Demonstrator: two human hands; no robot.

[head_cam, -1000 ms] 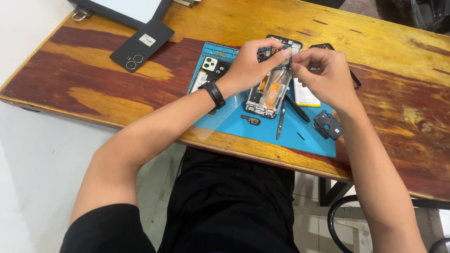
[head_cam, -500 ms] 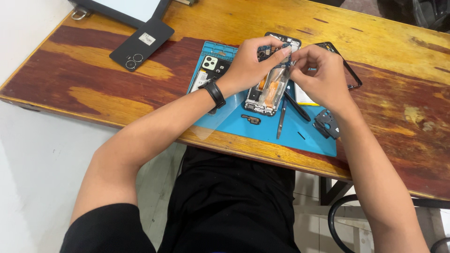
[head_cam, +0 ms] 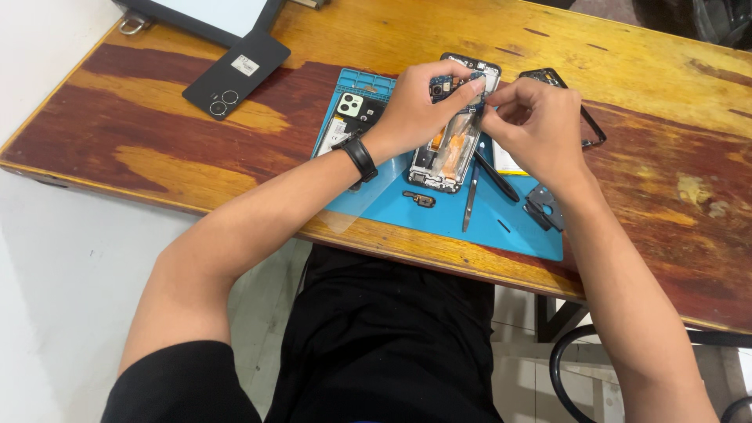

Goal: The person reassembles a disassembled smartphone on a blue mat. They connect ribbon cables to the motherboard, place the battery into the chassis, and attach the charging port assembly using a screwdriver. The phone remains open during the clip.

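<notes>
An opened smartphone with its back removed and orange and blue inner parts showing (head_cam: 453, 141) lies lengthwise on a blue rubber work mat (head_cam: 439, 215), which sits on a long wooden counter with red-brown and yellow patches (head_cam: 157, 149). The left hand (head_cam: 419, 110), with a black band at the wrist, rests over the phone's left edge, thumb and forefinger reaching to its upper end; its grip is narrow, pressing on the phone rather than lifting it. The right hand (head_cam: 533, 129) is just beside it, fingertips pinched close together at the phone's top right corner; what they pinch is too small to tell.

On the mat, near the phone's lower end, lie a small dark metal part (head_cam: 420, 198), a thin grey metal spudger (head_cam: 469, 205) and a black-handled tool (head_cam: 497, 177); a dark angular bracket (head_cam: 544, 208) sits near the mat's right edge. A black phone back with a pale camera block (head_cam: 354, 114) lies at the mat's left side, partly under the left wrist. A thin black phone frame (head_cam: 583, 117) juts out beyond the right hand.

Well apart, toward the counter's far left corner, lies a black phone back cover with two camera rings (head_cam: 235, 74). The mat's front edge comes close to the counter's near edge; bare wood lies open to the left and right of the mat.
</notes>
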